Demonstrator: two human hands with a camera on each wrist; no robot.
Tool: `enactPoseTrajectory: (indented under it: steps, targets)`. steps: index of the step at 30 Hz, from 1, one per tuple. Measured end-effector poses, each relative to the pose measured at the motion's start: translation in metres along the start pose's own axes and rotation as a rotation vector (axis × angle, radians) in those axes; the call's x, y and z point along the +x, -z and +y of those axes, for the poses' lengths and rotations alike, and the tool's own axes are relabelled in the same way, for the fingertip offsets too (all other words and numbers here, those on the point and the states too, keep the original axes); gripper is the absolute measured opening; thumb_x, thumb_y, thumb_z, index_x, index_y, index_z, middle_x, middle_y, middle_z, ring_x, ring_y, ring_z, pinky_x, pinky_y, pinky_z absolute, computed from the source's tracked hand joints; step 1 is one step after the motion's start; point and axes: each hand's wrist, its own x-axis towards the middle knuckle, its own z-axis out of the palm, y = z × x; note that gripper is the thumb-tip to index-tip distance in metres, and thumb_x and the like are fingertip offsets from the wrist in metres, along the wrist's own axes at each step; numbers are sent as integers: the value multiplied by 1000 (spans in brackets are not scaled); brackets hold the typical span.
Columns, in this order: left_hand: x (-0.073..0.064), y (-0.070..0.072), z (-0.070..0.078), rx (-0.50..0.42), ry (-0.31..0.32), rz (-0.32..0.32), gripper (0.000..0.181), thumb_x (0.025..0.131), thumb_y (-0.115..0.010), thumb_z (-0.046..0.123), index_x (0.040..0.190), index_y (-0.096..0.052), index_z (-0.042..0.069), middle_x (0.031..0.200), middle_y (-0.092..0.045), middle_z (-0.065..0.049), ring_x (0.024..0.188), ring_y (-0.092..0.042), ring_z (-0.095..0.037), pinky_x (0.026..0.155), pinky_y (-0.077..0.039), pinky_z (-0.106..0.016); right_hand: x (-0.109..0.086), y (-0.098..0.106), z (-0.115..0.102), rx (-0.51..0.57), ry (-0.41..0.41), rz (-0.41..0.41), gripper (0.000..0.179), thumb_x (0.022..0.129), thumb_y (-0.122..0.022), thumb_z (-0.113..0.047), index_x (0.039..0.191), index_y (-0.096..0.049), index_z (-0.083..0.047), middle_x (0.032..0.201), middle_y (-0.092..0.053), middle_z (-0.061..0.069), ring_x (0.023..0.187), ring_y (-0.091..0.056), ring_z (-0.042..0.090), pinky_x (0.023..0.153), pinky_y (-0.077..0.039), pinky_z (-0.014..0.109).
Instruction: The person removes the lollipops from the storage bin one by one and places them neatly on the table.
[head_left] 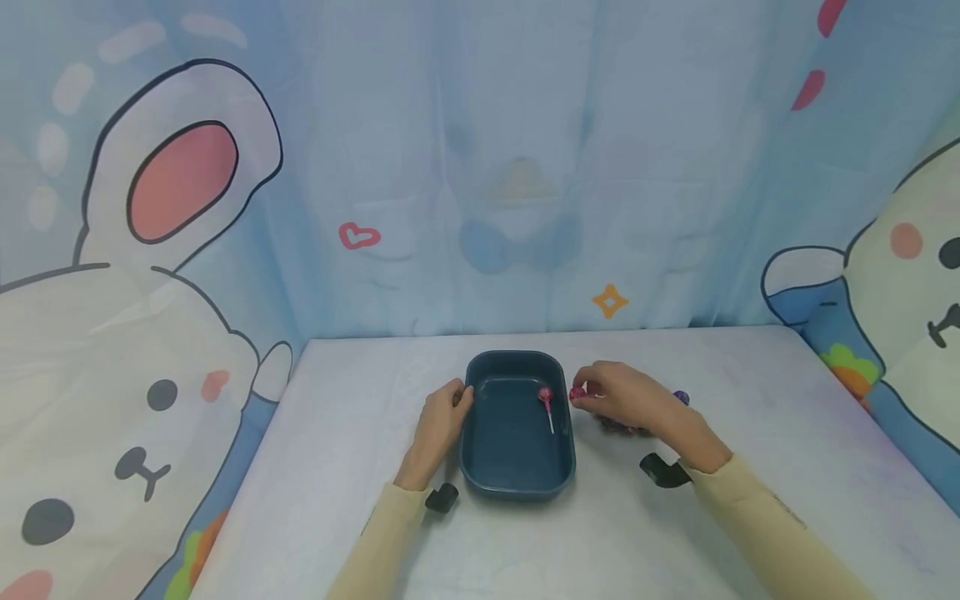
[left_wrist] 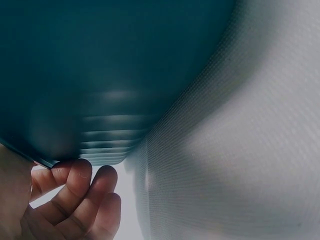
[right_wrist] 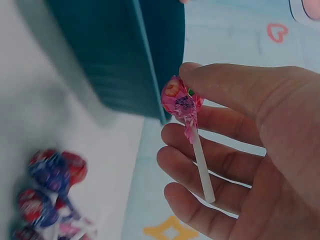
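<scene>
A dark teal rectangular bin (head_left: 517, 467) stands on the table. My left hand (head_left: 438, 421) grips its left rim; the left wrist view shows the thumb and curled fingers (left_wrist: 77, 180) at the edge of the teal wall. One pink lollipop (head_left: 546, 395) lies inside the bin, its white stick towards me. Just outside the right rim, my right hand (head_left: 626, 398) pinches a second pink-wrapped lollipop (right_wrist: 181, 100) by its head, and the white stick points back along the palm. Several red and blue wrapped lollipops (right_wrist: 47, 170) lie on the table, mostly hidden under the right hand in the head view.
The white table (head_left: 360, 392) reaches back to a light blue cartoon curtain (head_left: 517, 100). Black wrist camera pieces (head_left: 666, 472) sit by the right wrist and the left wrist. A purple lollipop (head_left: 681, 397) shows behind the right wrist.
</scene>
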Motion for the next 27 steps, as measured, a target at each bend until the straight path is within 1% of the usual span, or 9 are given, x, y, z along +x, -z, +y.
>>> enactPoseTrajectory:
  steps: [3, 7, 11, 13, 16, 18, 22, 27]
  targets:
    - [0, -1, 0, 2, -17, 11, 25, 95, -45, 32, 76, -51, 16, 61, -47, 3, 53, -43, -9, 46, -35, -23, -8, 2, 14, 36, -37, 19, 23, 83, -66, -31, 100, -64, -17, 84, -59, -5, 75, -52, 11, 69, -46, 30]
    - [0, -1, 0, 6, -10, 8, 26, 95, -45, 33, 77, -52, 16, 62, -48, 3, 54, -44, -10, 47, -36, -23, -16, 5, 37, 67, -127, 28, 29, 84, -65, -33, 104, -63, -12, 86, -61, -1, 76, -53, 14, 70, -48, 34]
    - [0, -1, 1, 12, 13, -8, 27, 95, -44, 36, 77, -52, 17, 63, -49, 2, 55, -45, -11, 48, -36, -23, -20, 5, 62, 62, -199, 34, 34, 85, -63, -34, 106, -62, -6, 87, -62, 3, 75, -54, 15, 68, -49, 35]
    - [0, -1, 1, 14, 17, -12, 28, 95, -44, 36, 77, -52, 17, 63, -49, 2, 55, -45, -10, 48, -37, -23, -21, 4, 74, 57, -234, 42, 36, 86, -63, -33, 107, -61, -4, 87, -62, 6, 75, -54, 17, 67, -49, 35]
    - [1, -1, 0, 14, 15, -11, 28, 95, -44, 37, 77, -52, 17, 63, -49, 3, 55, -45, -10, 48, -37, -22, -21, -1, 91, 45, -292, 59, 37, 86, -62, -32, 109, -59, -3, 91, -62, 10, 78, -55, 21, 68, -48, 37]
    - [1, -1, -1, 10, 12, -9, 27, 95, -44, 36, 77, -51, 16, 63, -49, 3, 55, -45, -10, 48, -37, -22, -21, -5, 99, 43, -326, 70, 38, 87, -61, -31, 111, -58, -1, 97, -61, 15, 83, -56, 25, 71, -48, 41]
    - [1, -2, -2, 5, 9, -3, 27, 95, -44, 35, 77, -51, 16, 63, -49, 2, 55, -44, -10, 48, -36, -23, -21, -14, 110, 12, -357, 107, 38, 87, -61, -29, 110, -58, 1, 104, -59, 22, 91, -55, 33, 79, -46, 48]
    - [1, -2, -1, 16, 8, -3, 27, 95, -45, 35, 77, -51, 16, 63, -49, 3, 55, -44, -9, 48, -36, -22, -19, -24, 118, -25, -378, 134, 37, 86, -63, -29, 106, -60, 2, 99, -58, 21, 86, -54, 32, 74, -45, 48]
